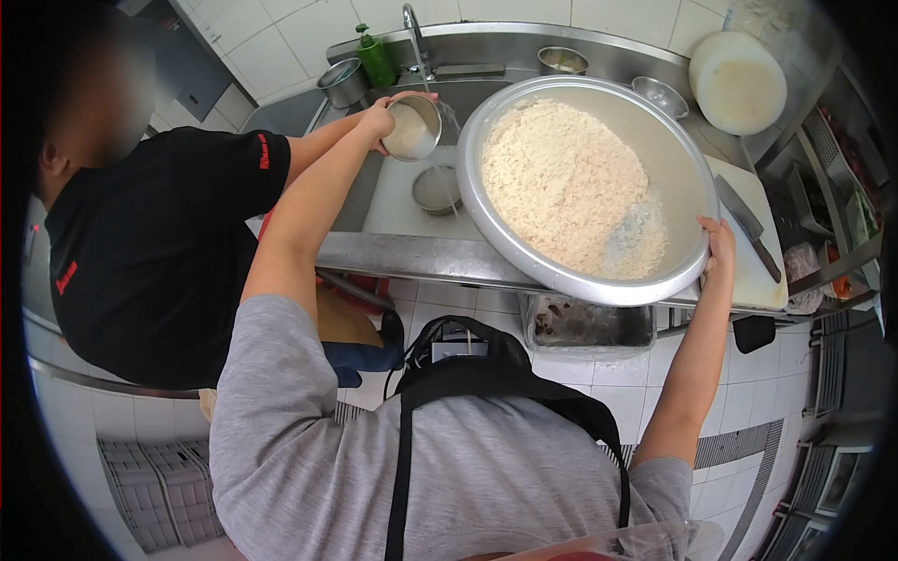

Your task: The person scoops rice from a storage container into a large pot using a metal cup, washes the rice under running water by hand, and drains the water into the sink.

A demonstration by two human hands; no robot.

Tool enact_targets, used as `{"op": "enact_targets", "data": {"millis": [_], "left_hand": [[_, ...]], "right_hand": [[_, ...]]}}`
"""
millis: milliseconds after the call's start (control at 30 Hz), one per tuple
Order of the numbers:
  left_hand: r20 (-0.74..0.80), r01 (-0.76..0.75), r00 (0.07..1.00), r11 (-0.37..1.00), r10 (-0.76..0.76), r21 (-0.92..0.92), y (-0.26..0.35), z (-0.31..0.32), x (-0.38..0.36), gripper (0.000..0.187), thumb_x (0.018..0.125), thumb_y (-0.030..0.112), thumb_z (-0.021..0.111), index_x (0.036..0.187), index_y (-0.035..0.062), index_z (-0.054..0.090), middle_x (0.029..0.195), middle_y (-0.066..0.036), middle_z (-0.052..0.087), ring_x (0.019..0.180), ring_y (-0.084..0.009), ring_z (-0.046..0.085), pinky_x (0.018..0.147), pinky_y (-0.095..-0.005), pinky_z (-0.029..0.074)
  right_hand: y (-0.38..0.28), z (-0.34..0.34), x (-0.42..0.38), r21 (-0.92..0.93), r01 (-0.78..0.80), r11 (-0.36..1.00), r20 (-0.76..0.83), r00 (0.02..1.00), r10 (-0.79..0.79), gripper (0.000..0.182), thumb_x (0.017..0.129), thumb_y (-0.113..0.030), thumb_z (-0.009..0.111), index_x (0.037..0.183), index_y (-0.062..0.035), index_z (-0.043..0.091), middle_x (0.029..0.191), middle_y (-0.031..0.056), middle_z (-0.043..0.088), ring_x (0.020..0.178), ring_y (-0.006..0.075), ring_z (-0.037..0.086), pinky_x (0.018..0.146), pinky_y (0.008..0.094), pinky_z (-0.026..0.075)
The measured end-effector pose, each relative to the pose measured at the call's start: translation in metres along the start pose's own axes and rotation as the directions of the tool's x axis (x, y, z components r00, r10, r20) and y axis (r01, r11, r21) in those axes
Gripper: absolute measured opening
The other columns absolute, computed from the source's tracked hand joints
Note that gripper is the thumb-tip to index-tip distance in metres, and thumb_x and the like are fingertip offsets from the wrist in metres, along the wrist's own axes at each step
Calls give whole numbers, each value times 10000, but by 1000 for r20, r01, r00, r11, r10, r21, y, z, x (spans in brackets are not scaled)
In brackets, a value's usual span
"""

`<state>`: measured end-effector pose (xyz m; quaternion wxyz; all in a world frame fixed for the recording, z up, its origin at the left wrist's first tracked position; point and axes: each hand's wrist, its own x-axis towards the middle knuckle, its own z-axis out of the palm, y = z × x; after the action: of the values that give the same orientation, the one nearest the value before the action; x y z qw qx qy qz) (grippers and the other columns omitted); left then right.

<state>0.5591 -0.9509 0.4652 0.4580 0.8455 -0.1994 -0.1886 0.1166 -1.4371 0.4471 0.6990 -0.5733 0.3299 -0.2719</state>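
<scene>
My left hand (378, 123) is closed on the side of a small metal pot (437, 120), tilted over the sink, with cloudy whitish contents. A co-worker's arm reaches in behind my forearm, and fingers show at the pot's far rim. My right hand (718, 245) grips the right rim of a large metal bowl (687, 140), which leans toward me across the sink edge and counter. Inside the bowl lies a heap of off-white, crumbly grains (561, 178), with a whiter patch at the lower right. Water runs from the faucet (417, 42) close beside the pot.
A round strainer (436, 190) sits in the sink (393, 210). A knife (748, 224) lies on a white cutting board (762, 276) at the right. Behind stand a green pump bottle (376, 61) and a metal pot (344, 84). The co-worker (159, 252) stands at my left.
</scene>
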Motion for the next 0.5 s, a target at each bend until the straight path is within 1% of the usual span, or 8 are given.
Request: {"op": "enact_targets", "data": {"millis": [67, 200, 267, 333, 367, 400, 467, 500], "left_hand": [[97, -170, 983, 966, 154, 196, -1, -5, 4, 1410, 100, 325, 843, 1303, 123, 136, 1240, -39, 306, 1138, -183, 277, 986, -310, 227], [95, -144, 987, 978, 131, 153, 7, -1, 0, 1410, 95, 295, 846, 1304, 135, 137, 1249, -37, 303, 1131, -185, 298, 990, -305, 223], [48, 40, 998, 999, -40, 2, 23, 4, -11, 1318, 190, 263, 842, 1305, 178, 144, 1259, -49, 307, 1122, -213, 329, 931, -363, 294], [28, 217, 976, 964, -216, -155, 44, 11, -27, 1230, 285, 232, 838, 1305, 221, 151, 1269, -61, 311, 1112, -240, 360, 873, -420, 366], [29, 300, 953, 925, -302, -233, 46, 11, -28, 1188, 332, 216, 837, 1306, 242, 155, 1274, -66, 313, 1107, -254, 375, 843, -449, 401], [29, 300, 953, 925, -301, -233, 38, 11, -22, 1188, 332, 216, 837, 1306, 242, 155, 1274, -66, 313, 1107, -254, 375, 843, -449, 401], [-153, 93, 984, 996, -92, 4, 32, 17, -20, 850, 593, 154, 700, 1285, 288, 224, 1250, -106, 362, 1085, -338, 407, 723, -546, 446], [-153, 93, 984, 996, -91, 5, 36, 20, -22, 850, 593, 154, 700, 1285, 288, 224, 1250, -106, 362, 1085, -338, 407, 723, -546, 446]], "right_hand": [[0, 0, 0, 6, -5, 1000, -4, 1000, 5, 464, 677, -80, 604, 1082, 48, 417, 949, 164, 521, 823, 248, 533, 702, 324, 448], [-1, 3, -3, 30, 0, 1000, -41, 999, 1, 457, 673, -78, 610, 1071, 50, 423, 936, 160, 522, 809, 245, 530, 700, 318, 443], [0, 2, -2, 33, 4, 999, -62, 998, -2, 452, 673, -77, 611, 1066, 50, 426, 933, 160, 523, 806, 244, 529, 698, 316, 441], [3, -1, 1, 52, 8, 999, 1, 1000, -9, 442, 674, -77, 612, 1057, 49, 432, 930, 158, 524, 808, 241, 529, 698, 316, 438], [3, -1, 2, 53, 9, 999, 1, 1000, -9, 442, 674, -77, 612, 1057, 49, 432, 930, 158, 524, 808, 241, 529, 698, 316, 438], [3, -1, 2, 46, 5, 999, -2, 1000, -5, 440, 674, -77, 613, 1056, 48, 434, 926, 156, 524, 804, 240, 528, 697, 317, 437], [3, -2, 3, 40, 2, 999, -5, 1000, -2, 438, 674, -78, 613, 1055, 47, 435, 923, 154, 523, 799, 238, 528, 695, 317, 437], [4, -2, 4, 45, 1, 999, -10, 1000, 0, 438, 673, -80, 614, 1054, 45, 437, 918, 150, 523, 794, 235, 527, 693, 315, 435]]}}
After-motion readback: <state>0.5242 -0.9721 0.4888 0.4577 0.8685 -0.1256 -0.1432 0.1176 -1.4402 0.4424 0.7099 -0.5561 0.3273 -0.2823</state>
